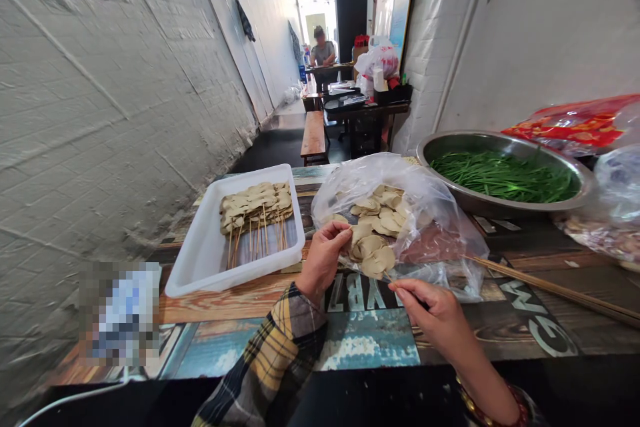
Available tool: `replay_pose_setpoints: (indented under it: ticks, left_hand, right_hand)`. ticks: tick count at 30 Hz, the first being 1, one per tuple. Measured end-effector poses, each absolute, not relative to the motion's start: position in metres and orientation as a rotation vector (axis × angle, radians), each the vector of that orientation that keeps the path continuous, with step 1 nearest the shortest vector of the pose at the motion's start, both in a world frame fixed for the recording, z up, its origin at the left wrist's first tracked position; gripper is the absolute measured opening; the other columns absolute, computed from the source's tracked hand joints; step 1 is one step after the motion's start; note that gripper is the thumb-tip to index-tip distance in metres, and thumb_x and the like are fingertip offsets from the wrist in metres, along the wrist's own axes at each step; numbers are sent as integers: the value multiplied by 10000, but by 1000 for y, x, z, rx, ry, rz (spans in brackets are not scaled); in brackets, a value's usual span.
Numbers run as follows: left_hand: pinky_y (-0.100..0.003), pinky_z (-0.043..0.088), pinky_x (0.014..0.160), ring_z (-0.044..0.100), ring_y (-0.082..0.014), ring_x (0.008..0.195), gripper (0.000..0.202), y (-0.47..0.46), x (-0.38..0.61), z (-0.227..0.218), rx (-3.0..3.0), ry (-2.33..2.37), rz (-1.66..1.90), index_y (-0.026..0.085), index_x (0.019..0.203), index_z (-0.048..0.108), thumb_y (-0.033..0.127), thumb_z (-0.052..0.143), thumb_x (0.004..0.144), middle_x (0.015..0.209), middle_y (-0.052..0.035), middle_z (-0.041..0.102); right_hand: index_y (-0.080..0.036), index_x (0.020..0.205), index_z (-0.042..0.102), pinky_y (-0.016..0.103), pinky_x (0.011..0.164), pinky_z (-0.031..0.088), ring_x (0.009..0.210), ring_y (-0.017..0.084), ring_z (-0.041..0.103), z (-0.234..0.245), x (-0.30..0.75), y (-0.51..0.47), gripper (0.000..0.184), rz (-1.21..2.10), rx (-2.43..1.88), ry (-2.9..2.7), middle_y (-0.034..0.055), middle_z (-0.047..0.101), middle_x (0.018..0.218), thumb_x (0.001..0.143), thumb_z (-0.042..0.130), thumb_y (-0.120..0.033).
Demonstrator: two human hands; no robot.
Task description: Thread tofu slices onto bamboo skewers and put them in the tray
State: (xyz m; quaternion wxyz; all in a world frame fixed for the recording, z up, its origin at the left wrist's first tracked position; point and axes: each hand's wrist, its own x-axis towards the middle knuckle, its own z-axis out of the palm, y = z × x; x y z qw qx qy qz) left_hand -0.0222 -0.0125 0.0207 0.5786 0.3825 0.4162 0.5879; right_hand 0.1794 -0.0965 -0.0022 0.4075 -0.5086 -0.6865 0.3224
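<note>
My right hand (435, 313) pinches the lower end of a thin wooden skewer (387, 275). Round, thin beige slices (376, 257) are threaded on it. At the far end of these slices, the thumb and fingers of my left hand (325, 255) are pinched together; what lies between the fingertips is too small to tell. Behind both hands, more loose beige slices (383, 203) lie in an opened clear plastic bag (435, 230). To the left, a white plastic tray (197, 257) holds stacked skewers of slices (257, 203), their sticks pointing toward me.
A metal bowl of green chives (505, 173) stands at the back right, its rim (445, 140) near the bag. Bare skewers (555, 287) lie at right, near plastic bags (605, 213). Patterned table (225, 347); bench (314, 133) beyond. A person (323, 50) sits far back.
</note>
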Motion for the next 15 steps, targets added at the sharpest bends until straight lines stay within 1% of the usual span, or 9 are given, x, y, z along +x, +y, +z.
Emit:
replay_pose_setpoints:
  ticks: [2, 5, 11, 15]
  left_hand:
    - [-200, 274, 486, 387, -53, 491, 218, -13, -22, 21, 905, 971, 1384, 151, 727, 644, 287, 781, 627, 578, 42, 514]
    - [-205, 278, 490, 381, -58, 492, 199, -12, -23, 20, 931, 971, 1393, 155, 732, 647, 282, 770, 640, 571, 45, 510]
    - [-212, 354, 563, 482, -92, 597, 158, -11, -22, 15, 1132, 1139, 1455, 157, 754, 668, 275, 739, 678, 682, 7, 597]
    - [-220, 373, 581, 500, -104, 609, 157, -11, -22, 15, 1216, 1194, 1458, 156, 739, 655, 285, 729, 691, 679, 3, 602]
  right_hand:
    - [-193, 893, 755, 264, 576, 528, 609, 188, 672, -2, 179, -96, 299, 819, -1279, -1729, 46, 735, 709, 887, 508, -360]
    - [-176, 908, 754, 254, 542, 510, 614, 194, 673, -2, 180, -96, 309, 847, -1288, -1720, 49, 719, 664, 884, 508, -361]
    - [-153, 913, 746, 242, 503, 472, 589, 187, 658, -1, 179, -97, 331, 887, -1306, -1718, 50, 700, 638, 897, 493, -367]
    - [-156, 909, 740, 238, 505, 457, 559, 170, 634, 0, 179, -97, 324, 887, -1311, -1725, 40, 690, 638, 902, 489, -361]
